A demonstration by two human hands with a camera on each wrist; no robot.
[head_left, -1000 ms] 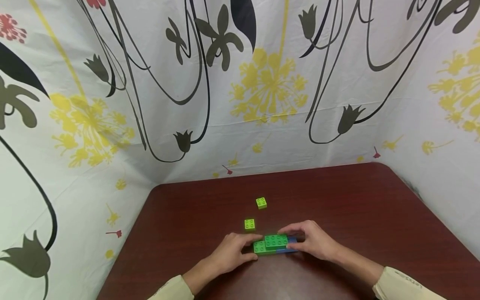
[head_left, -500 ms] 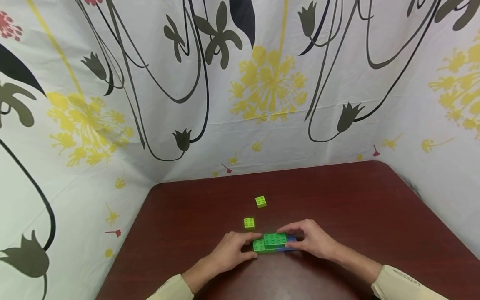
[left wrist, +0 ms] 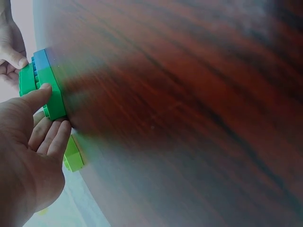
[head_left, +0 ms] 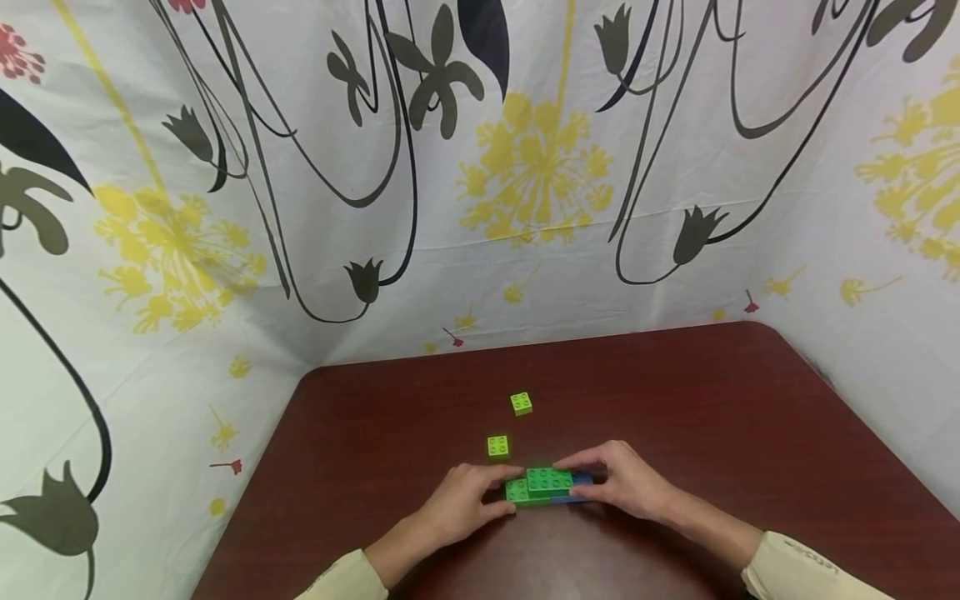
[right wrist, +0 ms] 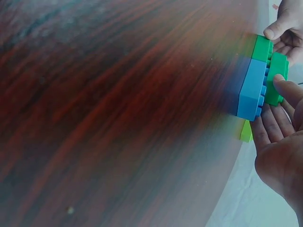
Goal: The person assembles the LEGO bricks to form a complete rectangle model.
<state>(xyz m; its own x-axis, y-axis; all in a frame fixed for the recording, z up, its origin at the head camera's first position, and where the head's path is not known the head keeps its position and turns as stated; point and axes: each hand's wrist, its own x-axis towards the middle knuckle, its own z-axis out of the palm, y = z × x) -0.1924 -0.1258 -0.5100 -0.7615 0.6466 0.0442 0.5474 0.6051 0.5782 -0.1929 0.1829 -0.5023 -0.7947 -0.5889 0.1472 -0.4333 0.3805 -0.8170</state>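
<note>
Near edge of the dark red table (head_left: 712, 433): both forearms in pale yellow sleeves (head_left: 795, 567) enter from the near side and converge on one brick assembly (head_left: 547, 487) at table centre, near.

Assembly: a blue brick (right wrist: 250, 90) and a green brick (left wrist: 53, 94) end to end on the table surface, blue on the right, green on the left; a darker green brick (head_left: 550, 478) sits on top, bridging the two. It lies flat on the table, directly between the two hands.

Left hand (head_left: 465, 500): at the left end of the assembly, thumb on its near face, fingers curled round the far side. It grips the green end; left wrist view shows the thumb tip pressed on the green brick.

Right hand (head_left: 626, 482): at the right end, thumb on the near side, fingers arched over the far top edge. It grips the blue end; right wrist view shows fingers against the studded side.

Further out: a loose lime brick (head_left: 498, 447) just beyond the left hand's fingers, not touched. Beyond that, a second lime brick (head_left: 522, 403), slightly right, well apart from both hands.

Far: a floral-print sheet (head_left: 525, 167) backs the table on three sides.
</note>
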